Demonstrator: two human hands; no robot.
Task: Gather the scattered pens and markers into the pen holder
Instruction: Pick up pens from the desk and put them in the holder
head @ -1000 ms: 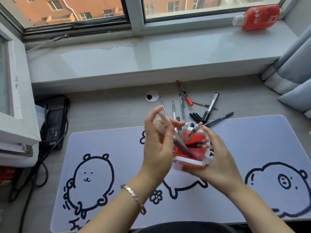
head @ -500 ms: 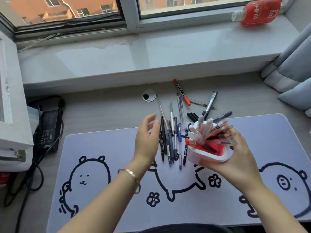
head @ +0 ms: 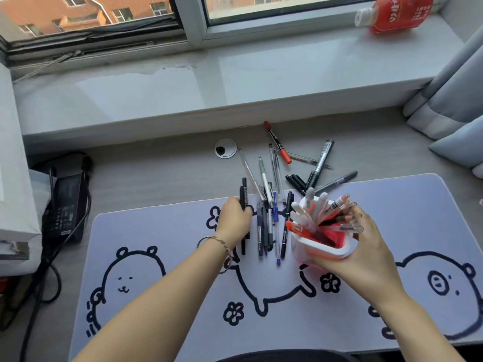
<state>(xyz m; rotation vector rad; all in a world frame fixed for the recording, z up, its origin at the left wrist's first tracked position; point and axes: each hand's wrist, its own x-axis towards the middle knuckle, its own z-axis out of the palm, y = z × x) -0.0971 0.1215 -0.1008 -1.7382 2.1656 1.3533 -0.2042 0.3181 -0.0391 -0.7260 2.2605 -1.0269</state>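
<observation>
A white and red pen holder (head: 322,250), crammed with several pens, is tilted and gripped by my right hand (head: 364,246) above the desk mat. My left hand (head: 235,220) lies on the mat with its fingers closed around black pens (head: 243,194) at the left end of a row. Beside them a bundle of dark and blue pens (head: 266,226) lies on the mat. Further back on the desk are a red-capped marker (head: 277,142), a black marker (head: 321,163), clear pens (head: 250,173) and a grey pen (head: 337,182).
The pale mat with bear drawings (head: 156,278) covers the near desk. A cable grommet (head: 225,148) sits behind the pens. A black power brick with cables (head: 65,202) is at left, a red bottle (head: 392,14) lies on the windowsill, and curtains (head: 452,100) hang at right.
My left hand has come away from the holder, gone down and left, and closed on the black pens. My right hand has carried the holder to the right.
</observation>
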